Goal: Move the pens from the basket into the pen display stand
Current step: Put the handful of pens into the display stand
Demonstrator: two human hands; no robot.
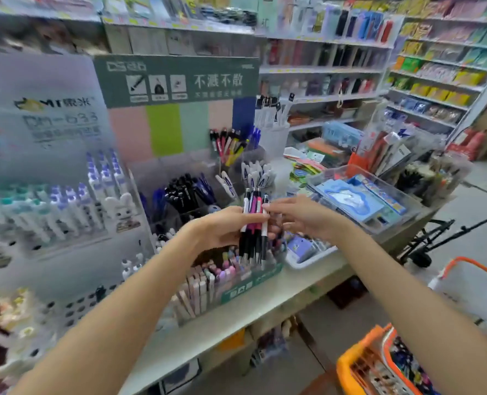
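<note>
below, orange basket (359, 363) holds packets; hands (228, 226) grip pens (253, 223).

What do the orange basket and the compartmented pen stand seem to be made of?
Orange basket: probably moulded plastic, a uniform bright colour with an openwork lattice wall. Pen stand: seemingly clear acrylic or similar plastic, as the pens show through its glossy dividers, though the image is blurred.

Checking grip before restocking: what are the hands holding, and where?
Left hand grips a bunch of black-barrelled pens around their middle; right hand pinches one near its top.
</note>
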